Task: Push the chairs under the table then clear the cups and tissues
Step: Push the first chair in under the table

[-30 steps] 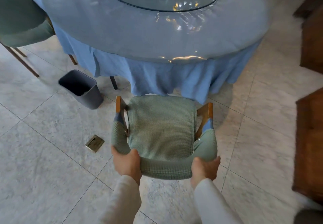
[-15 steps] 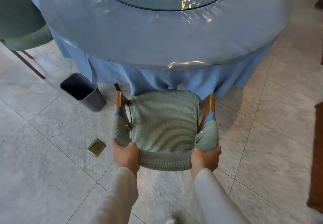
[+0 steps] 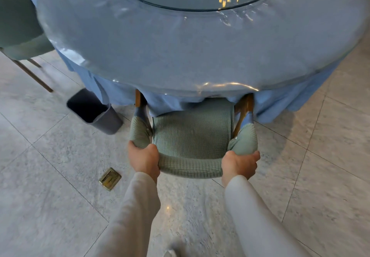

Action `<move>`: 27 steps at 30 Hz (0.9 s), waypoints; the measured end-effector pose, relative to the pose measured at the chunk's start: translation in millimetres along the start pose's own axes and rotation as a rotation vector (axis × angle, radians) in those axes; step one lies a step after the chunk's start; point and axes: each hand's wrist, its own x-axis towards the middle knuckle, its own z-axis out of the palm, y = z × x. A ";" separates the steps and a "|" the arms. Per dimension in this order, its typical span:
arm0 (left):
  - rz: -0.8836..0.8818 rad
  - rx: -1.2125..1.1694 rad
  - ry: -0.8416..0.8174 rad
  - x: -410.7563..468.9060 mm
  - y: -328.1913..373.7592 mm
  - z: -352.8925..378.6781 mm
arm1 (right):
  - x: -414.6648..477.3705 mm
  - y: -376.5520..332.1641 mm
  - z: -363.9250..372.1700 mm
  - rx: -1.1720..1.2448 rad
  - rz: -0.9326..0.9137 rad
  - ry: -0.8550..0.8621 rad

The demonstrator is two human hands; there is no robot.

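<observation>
Left hand (image 3: 144, 161) and right hand (image 3: 239, 164) are gripping the chair (image 3: 192, 134) by its back corners (fingers (image 3: 252, 155) curled round), spread wide to guide it squarely under the bench (image 3: 180, 52).

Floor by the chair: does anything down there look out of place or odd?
Nothing looks spilled or damaged. The one oddity is a small brass plate on the tiles left of the chair, alone in mid-floor; perhaps a floor socket, I cannot tell. The grey bin stands upright beside the table.
</observation>
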 end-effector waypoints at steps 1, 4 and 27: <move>0.006 -0.005 0.005 6.4 5.0 6.5 | 5.3 -7.7 7.0 -0.006 -0.003 0.008; 0.006 -0.032 0.019 24.6 22.8 25.8 | 16.4 -30.6 28.6 -0.017 -0.005 0.034; -0.065 -0.205 0.115 107.0 132.5 128.5 | 70.3 -143.6 131.7 0.187 -0.004 0.145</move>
